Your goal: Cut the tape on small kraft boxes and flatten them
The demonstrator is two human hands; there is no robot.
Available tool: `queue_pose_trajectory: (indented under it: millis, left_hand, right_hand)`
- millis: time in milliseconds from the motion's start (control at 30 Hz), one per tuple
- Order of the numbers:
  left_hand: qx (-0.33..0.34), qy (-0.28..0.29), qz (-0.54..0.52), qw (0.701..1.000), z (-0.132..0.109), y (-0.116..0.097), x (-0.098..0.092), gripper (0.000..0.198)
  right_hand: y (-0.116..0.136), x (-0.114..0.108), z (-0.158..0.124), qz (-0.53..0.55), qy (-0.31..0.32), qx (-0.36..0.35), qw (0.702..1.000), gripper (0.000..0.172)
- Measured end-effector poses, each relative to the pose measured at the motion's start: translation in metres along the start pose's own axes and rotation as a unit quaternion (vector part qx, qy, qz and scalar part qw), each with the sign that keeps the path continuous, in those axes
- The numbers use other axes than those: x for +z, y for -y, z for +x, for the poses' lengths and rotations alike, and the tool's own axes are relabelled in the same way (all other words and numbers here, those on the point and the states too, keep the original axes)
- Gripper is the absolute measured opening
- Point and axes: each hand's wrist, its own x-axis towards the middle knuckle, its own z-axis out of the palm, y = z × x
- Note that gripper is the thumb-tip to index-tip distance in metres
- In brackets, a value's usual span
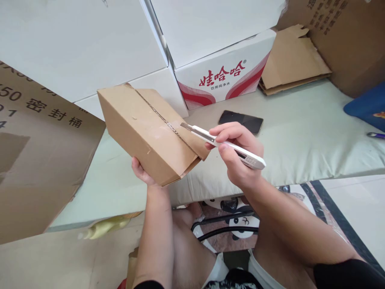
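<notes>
Fingers (225, 131) of the right hand (237, 158) are clamping round the white utility knife (231, 147), thumb pressing on its upper side and the short blade (185, 126) lying extended toward the left. The blade is touching the taped seam (168, 125) that runs across the top face of the cardboard box (141, 132). The left hand (142, 170) is supporting the box from beneath at its near corner. Only the thumb and heel are showing, so the grip of the hidden fingers can only be judged closed against the underside. The box is being held in the air, tilted, near the person and over the near edge of the pale table (300, 140). In my judgement the cut is best made shallow, with the blade following the seam line and travelling clear of the supporting hand below. The right wrist is bending slightly, forearm coming in from the near right. The left forearm is rising almost straight up from the lap. A dark phone (240, 120) is lying on the table just beyond the knife, and a white carton with red print (225, 76) is standing farther back.
</notes>
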Motion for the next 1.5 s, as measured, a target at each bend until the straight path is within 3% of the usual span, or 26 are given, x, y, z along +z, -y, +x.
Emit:
queue_pose_trajectory:
  millis: [167,500,800,1100,1500]
  left_hand:
    - [-0.005,-0.019,0.004,1.0,-0.001,0.0,0.0,0.045]
    - [-0.033,-0.011,0.006,0.999,0.001,0.008,-0.022,0.05]
    - [-0.046,-0.002,0.07,0.996,0.0,0.007,-0.015,0.059]
    - [-0.025,-0.02,0.077,0.997,-0.002,0.006,-0.013,0.061]
    - [0.001,-0.035,0.074,0.997,-0.006,0.008,-0.007,0.055]
  right_hand:
    - [0.005,0.003,0.001,-0.009,0.025,-0.004,1.0,0.006]
    - [0.006,0.006,0.002,-0.021,0.024,-0.004,0.999,0.007]
    - [0.007,0.006,0.002,-0.027,0.026,0.001,0.999,0.008]
    - [0.006,0.009,0.002,-0.113,0.056,-0.025,0.992,0.011]
    - [0.007,0.013,0.0,-0.084,0.041,0.017,0.995,0.008]
